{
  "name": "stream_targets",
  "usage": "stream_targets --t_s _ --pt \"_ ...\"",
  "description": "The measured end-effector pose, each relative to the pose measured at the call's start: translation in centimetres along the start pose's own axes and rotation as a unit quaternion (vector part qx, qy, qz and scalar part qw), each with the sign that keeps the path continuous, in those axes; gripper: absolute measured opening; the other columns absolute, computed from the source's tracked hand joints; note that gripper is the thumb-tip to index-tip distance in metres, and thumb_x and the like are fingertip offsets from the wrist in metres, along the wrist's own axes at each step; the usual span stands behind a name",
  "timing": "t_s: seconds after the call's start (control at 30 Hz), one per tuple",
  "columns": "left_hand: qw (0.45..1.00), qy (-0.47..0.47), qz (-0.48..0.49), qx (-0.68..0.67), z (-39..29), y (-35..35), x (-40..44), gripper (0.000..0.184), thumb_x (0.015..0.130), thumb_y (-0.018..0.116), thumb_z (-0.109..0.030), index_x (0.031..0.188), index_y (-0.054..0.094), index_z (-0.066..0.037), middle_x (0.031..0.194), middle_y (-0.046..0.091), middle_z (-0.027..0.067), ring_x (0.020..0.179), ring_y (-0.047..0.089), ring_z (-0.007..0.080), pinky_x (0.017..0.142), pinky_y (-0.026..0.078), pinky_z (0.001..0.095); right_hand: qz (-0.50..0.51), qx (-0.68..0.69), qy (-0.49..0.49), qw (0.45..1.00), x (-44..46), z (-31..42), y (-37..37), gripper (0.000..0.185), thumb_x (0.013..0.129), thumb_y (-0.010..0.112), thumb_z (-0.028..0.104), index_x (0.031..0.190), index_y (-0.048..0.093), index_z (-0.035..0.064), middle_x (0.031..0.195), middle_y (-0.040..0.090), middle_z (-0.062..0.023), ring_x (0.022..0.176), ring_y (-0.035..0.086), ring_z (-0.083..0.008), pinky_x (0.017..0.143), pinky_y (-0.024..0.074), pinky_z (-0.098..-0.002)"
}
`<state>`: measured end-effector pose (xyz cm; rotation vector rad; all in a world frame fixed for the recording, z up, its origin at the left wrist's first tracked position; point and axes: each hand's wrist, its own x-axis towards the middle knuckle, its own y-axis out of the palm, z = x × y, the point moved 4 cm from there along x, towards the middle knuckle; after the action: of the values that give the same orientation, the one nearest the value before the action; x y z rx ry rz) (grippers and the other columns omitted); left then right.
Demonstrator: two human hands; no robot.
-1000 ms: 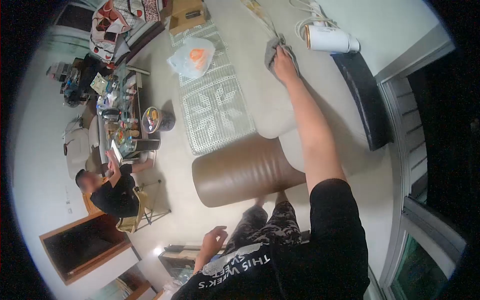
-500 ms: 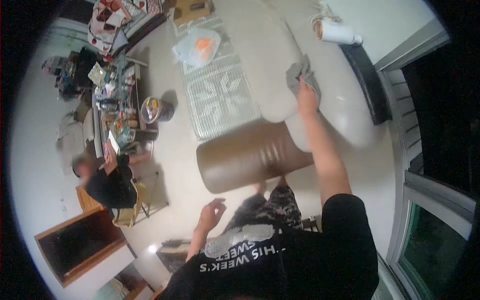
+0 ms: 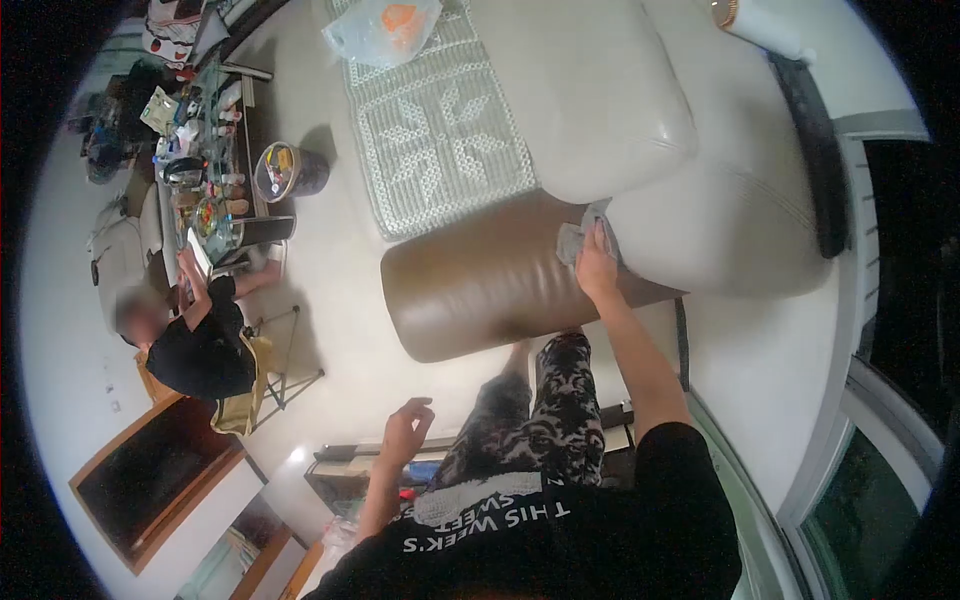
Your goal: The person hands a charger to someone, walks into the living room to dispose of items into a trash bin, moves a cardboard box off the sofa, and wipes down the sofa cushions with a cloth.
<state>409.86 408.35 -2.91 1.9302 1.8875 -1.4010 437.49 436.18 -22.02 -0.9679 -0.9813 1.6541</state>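
Note:
Bunched in my right hand (image 3: pixel 597 268) is a grey cloth (image 3: pixel 572 244), pressed at the right end of a brown leather-like bolster (image 3: pixel 470 275). That end meets the rounded front of a light grey sofa (image 3: pixel 715 235). The cloth touches the brown surface beside the sofa's edge. My left hand (image 3: pixel 406 430) hangs in the air near my left thigh, fingers apart and nothing in them.
A patterned grey-and-white mat (image 3: pixel 440 130) lies beyond the bolster, with a plastic bag (image 3: pixel 385 30) on it. To the left stand a bin (image 3: pixel 290 172), a cluttered glass table (image 3: pixel 225 150) and a seated person (image 3: pixel 205 345). A white roll (image 3: pixel 765 30) rests on the sofa.
My right hand has brought the cloth from the sofa seat down to the brown bolster. The view has shifted forward and right; my left hand stays raised and empty.

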Motion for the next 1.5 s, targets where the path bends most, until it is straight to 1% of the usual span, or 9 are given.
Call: stream_targets --t_s 0.07,0.4,0.47,0.5,0.6,0.8,1.07,1.2,1.5 --pt "0.999 -0.045 0.006 0.022 2.0 0.7 -0.9 0.022 0.076 0.056 -0.010 0.096 0.055 -0.001 0.075 0.061 0.0123 0.073 0.061 0.0225 0.065 0.046 0.0314 0.124 -0.003 0.068 0.990 2.0 -1.2 4.1 0.056 0.078 0.048 0.018 0.127 0.027 0.0031 0.136 0.017 -0.0167 0.107 0.045 -0.0337 0.083 0.0421 -0.0401" --pt "0.996 -0.085 0.009 -0.025 7.8 4.9 -3.1 0.023 0.077 0.057 -0.015 0.097 0.056 -0.003 0.079 0.062 0.0129 0.073 0.061 0.0217 0.064 0.047 0.0301 0.046 0.056 0.132 0.989 4.6 -0.1 6.6 0.047 0.079 0.048 0.026 0.117 0.033 0.0029 0.127 0.031 -0.0185 0.102 0.046 -0.0382 0.084 0.0364 -0.0491" --pt "0.990 -0.118 0.015 -0.081 7.9 5.5 -3.5 0.025 0.076 0.057 -0.015 0.098 0.055 -0.003 0.078 0.062 0.0124 0.071 0.061 0.0213 0.063 0.048 0.0299 0.010 -0.095 -0.140 0.986 3.1 3.3 7.1 0.052 0.078 0.050 0.027 0.121 0.034 0.0033 0.128 0.030 -0.0191 0.108 0.042 -0.0381 0.087 0.0360 -0.0465" --pt "0.989 -0.122 0.014 -0.087 8.3 6.1 -3.6 0.025 0.076 0.057 -0.015 0.098 0.055 -0.003 0.078 0.062 0.0124 0.071 0.061 0.0213 0.063 0.048 0.0299 0.047 -0.069 -0.161 0.983 3.1 4.2 7.2 0.054 0.078 0.049 0.028 0.124 0.034 0.0030 0.129 0.029 -0.0201 0.112 0.039 -0.0374 0.090 0.0361 -0.0422" --pt "0.983 -0.152 0.060 -0.078 9.5 6.9 -4.5 0.025 0.080 0.055 -0.012 0.102 0.053 -0.001 0.084 0.062 0.0125 0.075 0.061 0.0187 0.064 0.048 0.0281 0.161 0.000 -0.123 0.979 7.5 3.5 9.3 0.052 0.079 0.047 0.030 0.122 0.035 0.0032 0.128 0.031 -0.0205 0.112 0.040 -0.0347 0.089 0.0377 -0.0402" --pt "0.969 -0.214 -0.038 -0.117 10.5 6.8 -7.2 0.025 0.077 0.056 -0.011 0.100 0.053 -0.002 0.074 0.062 0.0106 0.070 0.062 0.0186 0.062 0.049 0.0287 0.176 -0.043 -0.012 0.983 12.2 7.1 14.1 0.041 0.081 0.039 0.031 0.110 0.047 0.0031 0.119 0.044 -0.0176 0.105 0.047 -0.0309 0.086 0.0390 -0.0416" --pt "0.960 -0.241 -0.037 -0.134 14.4 10.5 -11.6 0.024 0.077 0.056 -0.010 0.100 0.052 -0.004 0.077 0.062 0.0106 0.075 0.061 0.0205 0.065 0.048 0.0299 0.222 -0.064 -0.313 0.921 6.3 25.5 21.3 0.032 0.080 0.038 0.027 0.093 0.060 0.0072 0.102 0.055 -0.0117 0.101 0.046 -0.0265 0.085 0.0360 -0.0440" --pt "0.960 -0.239 -0.022 -0.142 13.1 10.7 -11.7 0.023 0.077 0.056 -0.010 0.099 0.053 -0.005 0.078 0.061 0.0100 0.076 0.061 0.0202 0.066 0.048 0.0297 0.159 0.097 -0.284 0.940 1.7 32.5 22.0 0.032 0.077 0.044 0.023 0.101 0.054 0.0041 0.113 0.047 -0.0126 0.108 0.040 -0.0284 0.096 0.0237 -0.0432" --pt "0.977 -0.180 -0.023 -0.115 10.0 8.8 -10.6 0.024 0.076 0.058 -0.012 0.099 0.054 -0.003 0.076 0.062 0.0113 0.071 0.062 0.0211 0.065 0.049 0.0290 0.068 0.148 -0.387 0.908 -8.4 26.7 16.0 0.035 0.076 0.044 0.013 0.110 0.051 0.0050 0.128 0.038 -0.0098 0.123 0.027 -0.0233 0.103 0.0155 -0.0400"
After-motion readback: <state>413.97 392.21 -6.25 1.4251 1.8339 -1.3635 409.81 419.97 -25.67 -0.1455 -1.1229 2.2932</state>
